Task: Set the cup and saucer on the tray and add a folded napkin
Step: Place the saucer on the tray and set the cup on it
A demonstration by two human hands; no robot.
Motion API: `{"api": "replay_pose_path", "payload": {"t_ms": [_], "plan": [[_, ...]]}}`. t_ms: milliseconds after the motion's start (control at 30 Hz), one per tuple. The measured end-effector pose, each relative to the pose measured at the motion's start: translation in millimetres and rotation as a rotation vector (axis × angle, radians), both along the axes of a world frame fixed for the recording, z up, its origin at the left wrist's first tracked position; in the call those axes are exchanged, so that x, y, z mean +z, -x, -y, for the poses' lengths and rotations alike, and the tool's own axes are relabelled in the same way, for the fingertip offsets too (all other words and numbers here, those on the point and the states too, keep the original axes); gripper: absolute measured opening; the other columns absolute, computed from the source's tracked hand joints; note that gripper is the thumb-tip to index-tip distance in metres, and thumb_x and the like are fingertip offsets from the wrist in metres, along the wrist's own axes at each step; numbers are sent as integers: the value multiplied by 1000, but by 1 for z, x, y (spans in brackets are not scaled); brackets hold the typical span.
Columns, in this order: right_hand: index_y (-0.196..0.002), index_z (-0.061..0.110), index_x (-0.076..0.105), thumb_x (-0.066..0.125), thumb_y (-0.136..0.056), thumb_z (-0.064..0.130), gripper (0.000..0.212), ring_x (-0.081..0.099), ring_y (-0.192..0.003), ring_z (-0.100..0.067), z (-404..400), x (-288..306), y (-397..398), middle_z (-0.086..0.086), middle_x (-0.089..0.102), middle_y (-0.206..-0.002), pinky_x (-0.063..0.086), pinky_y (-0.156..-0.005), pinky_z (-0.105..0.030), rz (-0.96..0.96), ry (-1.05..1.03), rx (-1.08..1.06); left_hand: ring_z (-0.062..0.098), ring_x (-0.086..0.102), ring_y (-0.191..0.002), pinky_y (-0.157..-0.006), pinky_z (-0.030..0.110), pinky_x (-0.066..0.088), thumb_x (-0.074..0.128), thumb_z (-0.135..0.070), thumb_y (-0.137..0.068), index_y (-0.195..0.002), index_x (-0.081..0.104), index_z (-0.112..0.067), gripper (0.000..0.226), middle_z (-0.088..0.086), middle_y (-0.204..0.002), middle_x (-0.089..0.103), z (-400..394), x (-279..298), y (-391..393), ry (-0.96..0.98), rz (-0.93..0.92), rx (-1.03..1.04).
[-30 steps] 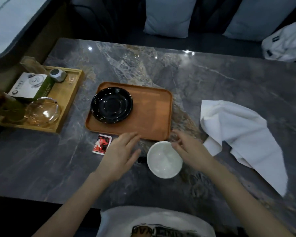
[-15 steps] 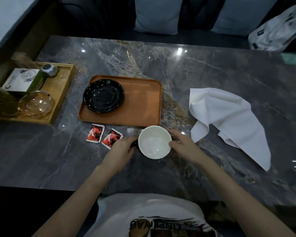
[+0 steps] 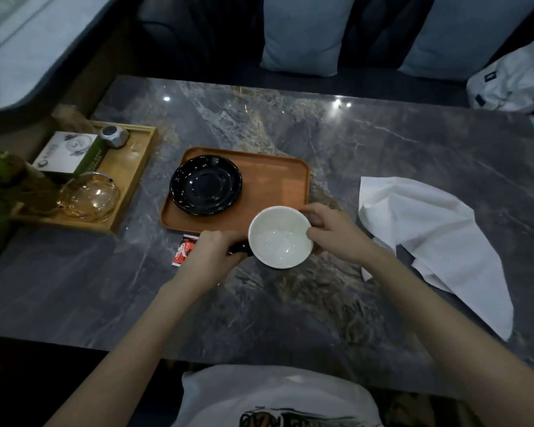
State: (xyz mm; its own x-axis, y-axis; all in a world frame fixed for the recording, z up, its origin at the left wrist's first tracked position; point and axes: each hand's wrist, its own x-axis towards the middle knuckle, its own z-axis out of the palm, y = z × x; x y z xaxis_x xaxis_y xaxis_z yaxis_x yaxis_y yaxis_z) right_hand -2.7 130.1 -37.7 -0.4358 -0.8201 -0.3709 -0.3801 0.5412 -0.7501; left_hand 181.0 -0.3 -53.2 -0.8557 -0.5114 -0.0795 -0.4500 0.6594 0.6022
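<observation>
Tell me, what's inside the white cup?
Nothing that shows: the cup looks empty, just a shiny white inside. The left hand and right hand grip its sides, hiding what lies under it.

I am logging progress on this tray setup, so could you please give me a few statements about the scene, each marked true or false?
1. The black saucer lies on the orange tray. True.
2. The white cup stands on the saucer. False: both hands hold it at the tray's near edge.
3. The napkin is folded on the tray. False: it lies loose on the table.
4. The left hand grips the cup's dark handle. True.
5. The right hand holds the cup's rim. True.
</observation>
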Motion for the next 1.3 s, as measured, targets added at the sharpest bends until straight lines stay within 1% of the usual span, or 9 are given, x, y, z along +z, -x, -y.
{"api": "replay_pose_path", "payload": {"t_ms": [233, 333, 400, 500, 667, 733, 933, 1100, 1300], "plan": [[-112, 5, 49, 49, -88, 10, 25, 64, -89, -28, 71, 23, 19, -16, 66, -100, 55, -69, -44, -71, 40, 111, 14, 60, -79, -63, 6, 37, 70, -8, -78, -103, 70, -8, 25, 8, -94, 73, 37, 19, 3, 8, -39, 206], [-112, 5, 49, 48, -88, 8, 25, 63, -82, -25, 106, 23, 23, -15, 66, -101, 55, -64, -40, -83, 61, 175, 19, 64, -91, -71, 7, 30, 69, -9, -79, -106, 69, -7, 27, 10, -101, 72, 56, 21, 2, 24, -41, 295], [-120, 5, 48, 47, -89, 8, 31, 59, -77, -13, 129, 22, 23, -11, 63, -105, 53, -57, -25, -84, 67, 206, 14, 62, -90, -74, 8, 31, 69, -9, -79, -106, 69, -8, 27, 10, -102, 72, 68, 20, 1, 23, -52, 351], [-127, 4, 45, 46, -89, 7, 38, 55, -90, -14, 159, 14, 22, -11, 59, -117, 45, -59, -16, -43, 91, 216, 10, 58, -87, -81, 19, 40, 69, -8, -78, -109, 67, -6, 31, 11, -103, 71, 88, 15, 0, 23, -70, 427], [-123, 3, 51, 44, -87, -1, 37, 56, -72, -12, 193, -6, 18, 0, 59, -85, 46, -48, -9, 54, 124, 161, 17, 61, -99, -92, 27, 43, 66, -8, -81, -113, 64, -5, 33, 13, -111, 68, 115, 4, 0, -27, -4, 543], [-120, 3, 53, 44, -87, 0, 35, 57, -72, -12, 202, -14, 16, -5, 62, -90, 43, -45, -5, 10, 126, 181, 13, 59, -97, -89, 22, 40, 65, -6, -81, -114, 64, -5, 32, 13, -112, 68, 121, -1, 1, -56, -5, 573], [-120, 7, 55, 43, -86, 4, 36, 63, -77, -23, 218, -35, 14, -6, 61, -90, 50, -58, -24, -80, 89, 238, 20, 61, -105, -95, 25, 39, 65, -7, -81, -112, 65, -7, 31, 12, -112, 68, 127, -19, 0, -107, 26, 633], [-118, 6, 55, 42, -86, 3, 35, 58, -55, -10, 223, -42, 15, -2, 61, -81, 45, -46, -9, -67, 84, 245, 21, 61, -106, -97, 31, 42, 65, -6, -80, -111, 66, -8, 31, 11, -112, 68, 131, -25, -1, -101, 44, 638], [-118, 7, 56, 41, -85, 3, 36, 59, -56, -11, 228, -46, 17, 0, 60, -77, 46, -47, -11, -62, 71, 240, 23, 61, -106, -99, 34, 44, 65, -6, -80, -109, 67, -7, 29, 11, -110, 69, 135, -27, 2, -98, 36, 632]]}}
